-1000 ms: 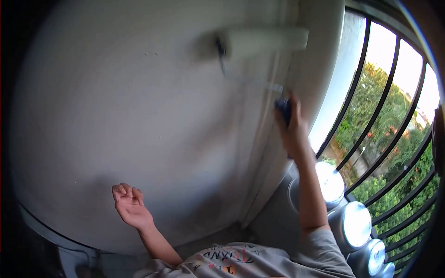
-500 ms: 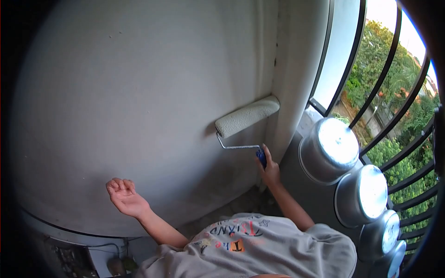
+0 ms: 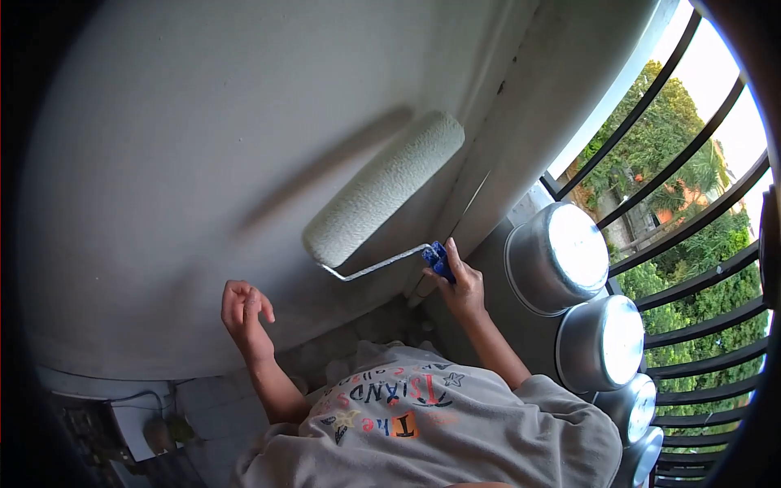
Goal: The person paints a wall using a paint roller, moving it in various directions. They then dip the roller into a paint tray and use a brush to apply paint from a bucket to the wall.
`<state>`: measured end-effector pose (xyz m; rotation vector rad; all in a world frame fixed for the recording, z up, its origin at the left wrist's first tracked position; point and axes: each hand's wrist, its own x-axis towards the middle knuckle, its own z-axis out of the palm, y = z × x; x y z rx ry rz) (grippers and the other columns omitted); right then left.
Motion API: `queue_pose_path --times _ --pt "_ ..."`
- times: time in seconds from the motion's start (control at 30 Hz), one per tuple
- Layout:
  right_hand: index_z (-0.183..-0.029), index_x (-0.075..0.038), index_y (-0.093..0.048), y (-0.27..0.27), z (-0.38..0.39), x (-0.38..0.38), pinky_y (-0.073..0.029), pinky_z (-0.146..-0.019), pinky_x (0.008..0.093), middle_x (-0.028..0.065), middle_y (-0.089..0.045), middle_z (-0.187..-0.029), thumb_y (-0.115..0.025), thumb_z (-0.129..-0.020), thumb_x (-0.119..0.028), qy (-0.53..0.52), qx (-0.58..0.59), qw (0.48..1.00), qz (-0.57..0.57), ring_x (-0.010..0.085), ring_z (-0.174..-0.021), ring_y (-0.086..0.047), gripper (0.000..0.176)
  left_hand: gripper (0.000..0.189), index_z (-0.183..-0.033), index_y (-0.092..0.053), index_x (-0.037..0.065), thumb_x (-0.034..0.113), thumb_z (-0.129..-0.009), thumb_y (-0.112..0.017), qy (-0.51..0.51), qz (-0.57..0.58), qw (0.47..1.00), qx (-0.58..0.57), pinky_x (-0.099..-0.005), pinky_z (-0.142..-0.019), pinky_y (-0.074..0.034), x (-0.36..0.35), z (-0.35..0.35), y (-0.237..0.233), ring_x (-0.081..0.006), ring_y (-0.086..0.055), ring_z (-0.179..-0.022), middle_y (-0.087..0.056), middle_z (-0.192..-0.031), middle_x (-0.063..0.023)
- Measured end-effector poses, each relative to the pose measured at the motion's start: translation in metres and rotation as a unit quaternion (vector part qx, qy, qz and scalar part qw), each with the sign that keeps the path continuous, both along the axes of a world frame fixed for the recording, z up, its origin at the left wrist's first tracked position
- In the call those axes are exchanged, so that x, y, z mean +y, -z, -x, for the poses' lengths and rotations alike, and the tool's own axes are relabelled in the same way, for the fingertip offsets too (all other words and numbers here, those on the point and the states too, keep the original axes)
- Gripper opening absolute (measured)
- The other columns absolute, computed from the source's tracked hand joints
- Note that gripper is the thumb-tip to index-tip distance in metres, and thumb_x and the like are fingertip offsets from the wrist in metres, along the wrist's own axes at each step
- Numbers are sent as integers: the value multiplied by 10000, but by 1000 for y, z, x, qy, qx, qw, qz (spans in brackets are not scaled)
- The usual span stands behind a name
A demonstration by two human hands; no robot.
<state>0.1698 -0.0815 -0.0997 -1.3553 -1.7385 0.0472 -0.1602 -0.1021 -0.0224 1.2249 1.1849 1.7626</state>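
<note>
- The paint roller (image 3: 382, 191) is held in front of the pale wall (image 3: 146, 179), its blue handle (image 3: 438, 259) in the right hand (image 3: 462, 289), and it serves as the landmark for the places below
- The right hand sits below and to the right of the roller's sleeve, at the handle end, so the sleeve lies up and to the left of this hand, with the bent wire frame (image 3: 384, 266) between them
- The right hand is closed round the handle, one digit stretched up along it
- The sleeve's long axis runs on a slant, its far end pointing to the upper right and its near end, where the wire enters, to the lower left
- The wire frame leaves that near end, bends, then rises gently rightward to the handle
- A dark shadow (image 3: 325, 168) falls on the wall to the upper left of the roller, nearly along the same slant; whether the sleeve touches the wall cannot be told
- The left hand (image 3: 246, 309) is below and left of the roller, apart from it, loosely curled with fingers partly bent
- The grey printed shirt (image 3: 480, 423) is below the roller
- Upturned metal pots (image 3: 541, 268) stand in a row to the right of the roller, and the black railing (image 3: 719, 270) rises beyond them, with green trees (image 3: 651, 106) outside
</note>
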Motion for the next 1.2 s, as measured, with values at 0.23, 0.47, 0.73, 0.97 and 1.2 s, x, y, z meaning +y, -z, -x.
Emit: queue_pose_path --times 0.23,0.47,0.73,0.97,1.2 --pt "-1407 -48 -331 -106 15 63 -532 -613 382 208 -650 -872 -761 -734 -263 33 56 987 -148 351 -728 -659 827 133 -811 -416 44 144 -870 -481 0 -169 985 -38 -222 -471 -295 21 31 -34 -98 -341 -537 -364 -662 -30" --pt "-1452 -176 -245 -161 17 119 -534 -708 458 278 -614 -1024 -629 -869 -350 74 114 982 -133 429 -911 -607 719 168 -846 -403 70 218 -906 -454 -39 -192 969 -153 -271 -544 -284 14 41 -15 -117 -330 -557 -350 -701 -26" --pt "-1447 -160 -245 -50 7 83 -493 -604 440 272 -626 -782 -620 -887 -283 72 137 988 -15 437 -753 -639 685 154 -857 -425 57 205 -896 -442 -13 -193 981 -19 -269 -515 -280 1 77 -38 -126 -339 -552 -380 -695 -36" --pt "-1468 -225 -212 56 -14 -15 -510 -640 397 254 -645 -881 -642 -865 -343 105 53 945 306 377 -752 -665 750 162 -813 -432 62 206 -884 -451 -109 -202 968 -98 -273 -514 -272 -7 81 -27 -126 -326 -560 -382 -698 -32" --pt "-1335 -136 -468 141 -30 -52 -491 -699 486 269 -639 -868 -721 -737 -411 138 -3 911 389 423 -834 -626 705 164 -785 -441 58 189 -882 -461 -78 -215 971 -65 -279 -507 -289 0 78 -41 -129 -342 -573 -398 -704 -30"
